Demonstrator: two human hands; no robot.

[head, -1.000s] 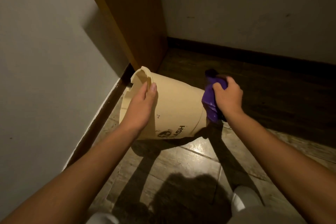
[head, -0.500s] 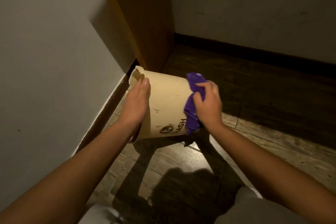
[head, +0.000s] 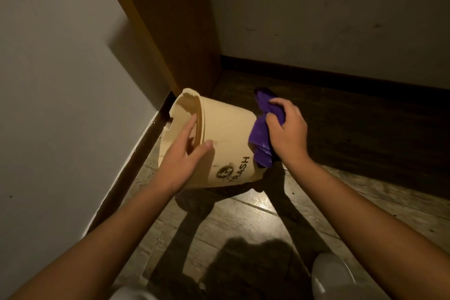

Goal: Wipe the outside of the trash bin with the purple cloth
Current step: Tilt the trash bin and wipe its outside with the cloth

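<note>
1. Beige plastic trash bin (head: 226,143): round, tapered, smooth-walled, tipped on its side with its mouth toward the left wall; black "TRASH" lettering and a round emblem on its wall; interior mostly hidden, contents cannot be told.
2. Purple cloth (head: 261,140): soft, crumpled, pressed against the bin's base end.
3. Right hand (head: 287,133): fingers curled tight around the cloth.
4. Left hand (head: 185,156): fingers over the rim, thumb on the outer wall, clasping the bin.
5. Floor (head: 243,221): worn wood-look planks, glossy in patches.
6. Wooden panel (head: 175,22): flat, brown, upright behind the bin.
</note>
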